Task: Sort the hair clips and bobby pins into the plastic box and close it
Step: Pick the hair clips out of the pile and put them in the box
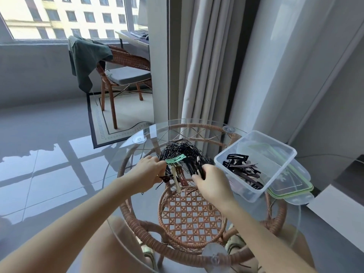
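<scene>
A heap of black bobby pins [178, 150] lies mid-table on the round glass top, with a mint green snap clip [175, 159] on its near edge and a brown clip [181, 175] and a beige clip [175, 181] just in front. My left hand [149, 170] pinches a small dark clip [165, 178] at the heap's left side. My right hand [209, 183] is closed on several black clips [199, 168] at the heap's right side. The clear plastic box [254, 164] stands open to the right, holding several dark clips [242, 170].
The box's green-rimmed lid [291, 189] lies under and beside the box at the table's right edge. The glass top [126, 154] rests on a rattan frame [189, 215]. A rattan chair [122, 67] with a green garment stands far behind; curtains hang behind the table.
</scene>
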Available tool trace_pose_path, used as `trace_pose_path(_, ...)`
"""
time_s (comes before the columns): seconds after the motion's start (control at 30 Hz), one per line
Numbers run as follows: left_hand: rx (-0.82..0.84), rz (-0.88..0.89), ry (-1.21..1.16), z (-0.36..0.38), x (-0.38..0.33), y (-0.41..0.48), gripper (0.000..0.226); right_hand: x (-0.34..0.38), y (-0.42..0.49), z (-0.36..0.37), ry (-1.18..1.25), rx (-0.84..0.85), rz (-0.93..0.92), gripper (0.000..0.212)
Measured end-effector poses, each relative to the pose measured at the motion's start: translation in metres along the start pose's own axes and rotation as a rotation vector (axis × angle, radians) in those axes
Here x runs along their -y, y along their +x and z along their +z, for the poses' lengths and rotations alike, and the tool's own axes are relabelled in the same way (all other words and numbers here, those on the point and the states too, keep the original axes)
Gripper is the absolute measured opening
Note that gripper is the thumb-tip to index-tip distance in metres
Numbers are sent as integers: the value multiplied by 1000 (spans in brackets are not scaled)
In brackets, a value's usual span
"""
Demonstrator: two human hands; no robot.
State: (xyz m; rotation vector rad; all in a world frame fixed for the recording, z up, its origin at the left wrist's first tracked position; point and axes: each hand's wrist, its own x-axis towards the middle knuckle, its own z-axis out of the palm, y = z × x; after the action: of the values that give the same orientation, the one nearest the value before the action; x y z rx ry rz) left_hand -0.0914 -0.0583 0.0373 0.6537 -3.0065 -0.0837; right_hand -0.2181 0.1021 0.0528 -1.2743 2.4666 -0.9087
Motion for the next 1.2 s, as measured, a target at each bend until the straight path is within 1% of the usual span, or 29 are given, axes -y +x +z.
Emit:
trace_pose_path(0.03, 15, -1, 1, 0, 0, 1, 20, -2, -3, -11, 8, -56, -34, 22)
trace_pose_path(0.1, 42, -16, 2, 1, -2, 2, 18, -8, -7, -36, -32, -223, -94, 25)
trace_pose_path(0.17, 60, -16, 10, 0, -5, 2, 16, -21, -7, -65, -127, -373, -94, 30)
trace_pose_path(0.2, 54, -11, 6, -4, -8, 2, 16, -30, -4, -78, -187, -392, -77, 31)
trace_pose_path(0.23, 28, -10, -14, -8, -11, 4, 17, -39, -1, -87, -247, -368, -58, 31)
trace_pose_path(0.27, -21, -11, -58, -15, -17, 6, 16, -47, 2, -94, -286, -310, -38, 30)
trace_pose_path(0.33, -177, -5, -220, -30, -35, 15, 14, -60, 7, -101, -287, -181, 12, 24)
trace_pose_path(0.37, -253, 6, -315, -39, -48, 21, 13, -64, 7, -102, -263, -161, 31, 23)
trace_pose_path(0.4, -298, 16, -408, -48, -63, 29, 12, -68, 6, -104, -233, -183, 37, 23)
trace_pose_path(0.43, -310, 25, -499, -55, -78, 37, 13, -70, 4, -106, -209, -232, 33, 22)
trace_pose_path(0.5, -278, 45, -644, -66, -111, 57, 16, -74, 1, -110, -179, -352, 16, 21)
trace_pose_path(0.53, -256, 66, -680, -69, -125, 66, 16, -75, 0, -113, -163, -408, 13, 21)
trace_pose_path(0.6, -178, 121, -702, -73, -147, 80, 22, -73, -5, -119, -121, -493, 3, 20)
trace_pose_path(0.67, -100, 141, -645, -73, -152, 89, 31, -67, -11, -122, -91, -548, -37, 18)
trace_pose_path(0.7, -100, 122, -616, -73, -148, 90, 31, -62, -15, -122, -87, -573, -69, 17)
trace_pose_path(0.77, -158, 52, -611, -74, -128, 86, 24, -48, -22, -117, -96, -595, -161, 13)
trace_pose_path(0.8, -190, 1, -599, -73, -114, 81, 21, -40, -26, -110, -95, -564, -212, 10)
trace_pose_path(0.83, -215, -61, -568, -70, -97, 75, 19, -31, -29, -101, -83, -486, -253, 9)
trace_pose_path(0.87, -228, -129, -525, -66, -78, 67, 18, -24, -31, -87, -66, -375, -277, 9)
trace_pose_path(0.93, -211, -251, -456, -54, -44, 48, 19, -11, -31, -52, -55, -145, -283, 18)
trace_pose_path(1.0, -157, -345, -416, -42, -19, 27, 17, 1, -25, -15, -116, -3, -263, 29)
trace_pose_path(1.1, -108, -398, -359, -23, -2, 2, 14, 19, -12, 27, -265, 58, -185, 42)
trace_pose_path(1.17, -97, -353, -305, -13, 0, -8, 22, 26, -3, 44, -331, 58, -91, 48)
trace_pose_path(1.2, -90, -309, -264, -8, -1, -11, 27, 28, 1, 49, -350, 53, -52, 45)
